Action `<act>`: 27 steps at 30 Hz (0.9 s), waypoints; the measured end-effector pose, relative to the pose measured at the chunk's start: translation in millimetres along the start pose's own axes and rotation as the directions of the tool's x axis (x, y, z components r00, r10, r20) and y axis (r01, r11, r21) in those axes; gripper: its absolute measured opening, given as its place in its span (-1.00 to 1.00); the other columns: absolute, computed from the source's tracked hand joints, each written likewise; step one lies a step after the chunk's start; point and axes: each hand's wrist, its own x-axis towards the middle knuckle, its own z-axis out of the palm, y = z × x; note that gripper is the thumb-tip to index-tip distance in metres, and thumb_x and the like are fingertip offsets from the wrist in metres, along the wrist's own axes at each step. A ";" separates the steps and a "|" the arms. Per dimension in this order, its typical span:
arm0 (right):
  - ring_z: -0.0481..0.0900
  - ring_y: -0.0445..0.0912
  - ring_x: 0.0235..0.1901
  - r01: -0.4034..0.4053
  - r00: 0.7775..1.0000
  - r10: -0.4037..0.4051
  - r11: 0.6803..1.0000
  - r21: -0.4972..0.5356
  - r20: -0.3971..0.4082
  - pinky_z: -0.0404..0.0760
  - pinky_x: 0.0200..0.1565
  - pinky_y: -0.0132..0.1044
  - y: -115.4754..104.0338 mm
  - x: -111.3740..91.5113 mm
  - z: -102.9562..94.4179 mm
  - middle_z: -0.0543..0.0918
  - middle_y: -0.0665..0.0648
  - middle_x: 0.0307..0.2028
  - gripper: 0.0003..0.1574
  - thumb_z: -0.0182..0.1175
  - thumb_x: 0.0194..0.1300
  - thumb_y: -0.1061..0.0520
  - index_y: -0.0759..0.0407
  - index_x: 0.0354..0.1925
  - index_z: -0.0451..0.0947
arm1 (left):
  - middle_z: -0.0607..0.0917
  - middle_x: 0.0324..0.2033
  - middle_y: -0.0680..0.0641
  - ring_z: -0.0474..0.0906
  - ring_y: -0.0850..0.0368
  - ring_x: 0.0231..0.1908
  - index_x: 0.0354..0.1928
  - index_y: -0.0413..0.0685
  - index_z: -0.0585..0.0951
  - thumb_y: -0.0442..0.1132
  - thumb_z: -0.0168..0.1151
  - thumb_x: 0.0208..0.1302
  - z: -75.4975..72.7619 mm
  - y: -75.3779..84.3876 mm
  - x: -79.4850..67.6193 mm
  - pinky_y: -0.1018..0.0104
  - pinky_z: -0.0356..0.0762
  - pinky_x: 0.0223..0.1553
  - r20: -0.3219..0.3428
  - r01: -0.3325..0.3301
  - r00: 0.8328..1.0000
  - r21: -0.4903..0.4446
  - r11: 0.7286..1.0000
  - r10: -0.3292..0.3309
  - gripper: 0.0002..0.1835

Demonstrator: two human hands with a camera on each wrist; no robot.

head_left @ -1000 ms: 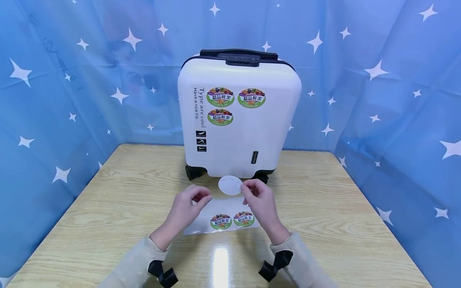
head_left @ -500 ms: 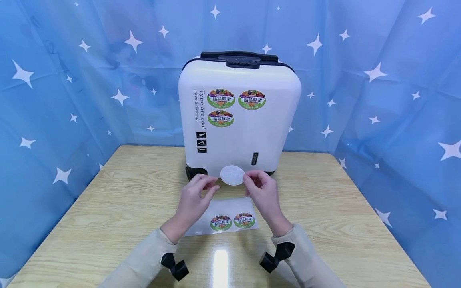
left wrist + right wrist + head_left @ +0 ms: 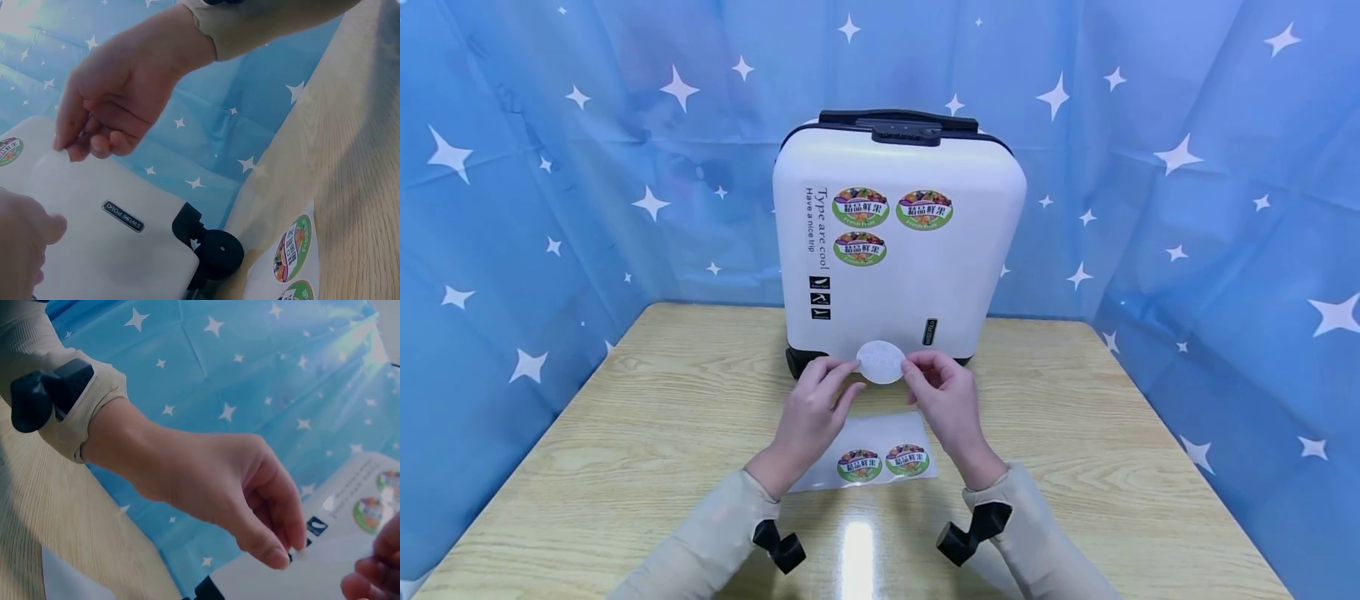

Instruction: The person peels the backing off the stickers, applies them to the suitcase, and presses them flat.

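Note:
My right hand (image 3: pixel 949 408) pinches the right edge of an oval sticker (image 3: pixel 880 363) between thumb and forefinger, its plain white back toward me. My left hand (image 3: pixel 811 412) is at the sticker's left edge, forefinger tip right at the rim and thumb lower, apart from the finger. The sticker overlaps the bottom of a white suitcase (image 3: pixel 910 283) standing upright behind it. Three fruit stickers, one of them the upper-right sticker (image 3: pixel 924 210), are on the suitcase front. The left wrist view shows the right hand (image 3: pixel 119 100) pinching; the right wrist view shows the left hand (image 3: pixel 212 481) with fingers bent.
A white sticker sheet (image 3: pixel 820 473) with two fruit stickers (image 3: pixel 860 466) lies on the wooden table (image 3: pixel 1075 467) below the hands. A blue star-patterned curtain (image 3: pixel 1150 100) surrounds the table at the back and sides. Black wheels (image 3: pixel 219 254) support the suitcase.
Both hands have moved forward and up, bringing the sticker from above the table to in front of the suitcase's lower edge. My left hand has come right to the sticker's left rim.

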 end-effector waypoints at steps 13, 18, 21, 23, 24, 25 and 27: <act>0.48 -0.11 -0.61 0.003 0.999 -0.007 0.998 0.056 0.054 0.44 -0.53 -0.41 -16.1 -5.6 3.3 0.52 0.13 -0.56 -0.87 0.14 0.27 0.32 0.40 -0.25 0.55 | 0.61 -0.32 -0.05 0.52 0.14 -0.29 -0.26 -0.23 0.65 -0.42 0.36 0.04 4.9 1.0 -3.6 0.44 0.53 -0.25 -0.011 -0.021 1.000 0.016 1.000 0.022 -0.82; 0.46 -0.16 -0.62 0.038 0.998 -0.039 0.999 0.033 0.056 0.43 -0.53 -0.41 -31.9 -7.5 3.7 0.51 0.11 -0.58 -0.87 0.11 0.27 0.35 0.44 -0.24 0.53 | 0.62 -0.36 -0.06 0.54 0.15 -0.34 -0.29 -0.26 0.66 -0.45 0.33 0.05 9.4 3.7 -1.7 0.45 0.53 -0.31 -0.051 0.011 0.999 -0.037 0.999 -0.013 -0.86; 0.48 0.00 -0.61 0.045 0.997 -0.048 0.998 0.037 0.062 0.43 -0.53 -0.41 -34.9 -7.1 3.6 0.53 0.14 -0.54 -0.86 0.10 0.28 0.33 0.45 -0.23 0.53 | 0.61 -0.39 -0.06 0.55 0.15 -0.37 -0.32 -0.26 0.66 -0.47 0.32 0.04 13.4 5.8 0.2 0.47 0.53 -0.34 -0.097 0.037 0.994 -0.098 0.994 -0.047 -0.87; 0.48 0.11 -0.59 0.050 0.997 -0.053 0.998 0.044 0.063 0.43 -0.53 -0.41 -35.5 -6.8 3.5 0.55 0.19 -0.50 -0.85 0.10 0.30 0.32 0.44 -0.24 0.53 | 0.61 -0.40 -0.06 0.56 0.17 -0.40 -0.33 -0.26 0.65 -0.49 0.32 0.03 16.2 7.1 1.6 0.49 0.53 -0.34 -0.121 0.054 0.990 -0.144 0.988 -0.072 -0.88; 0.47 0.15 -0.58 0.051 0.997 -0.054 0.998 0.046 0.063 0.43 -0.53 -0.41 -35.7 -6.7 3.4 0.55 0.21 -0.48 -0.84 0.09 0.31 0.31 0.44 -0.24 0.53 | 0.61 -0.40 -0.06 0.56 0.17 -0.40 -0.34 -0.26 0.65 -0.49 0.32 0.03 17.1 8.0 2.3 0.50 0.53 -0.35 -0.129 0.063 0.988 -0.167 0.984 -0.085 -0.89; 0.47 0.19 -0.57 0.050 0.997 -0.053 0.998 0.046 0.062 0.42 -0.53 -0.41 -35.8 -6.6 3.3 0.56 0.22 -0.46 -0.84 0.09 0.32 0.29 0.43 -0.25 0.53 | 0.62 -0.41 -0.06 0.56 0.18 -0.41 -0.35 -0.26 0.65 -0.49 0.32 0.04 18.3 8.9 3.0 0.50 0.53 -0.35 -0.135 0.073 0.986 -0.191 0.979 -0.099 -0.90; 0.48 0.18 -0.57 0.045 0.997 -0.047 0.998 0.039 0.056 0.44 -0.52 -0.40 -35.2 -6.6 2.8 0.57 0.22 -0.43 -0.82 0.08 0.33 0.27 0.42 -0.25 0.53 | 0.63 -0.41 -0.06 0.56 0.19 -0.42 -0.36 -0.26 0.65 -0.49 0.31 0.05 20.1 10.3 4.1 0.50 0.53 -0.36 -0.137 0.097 0.982 -0.239 0.966 -0.132 -0.91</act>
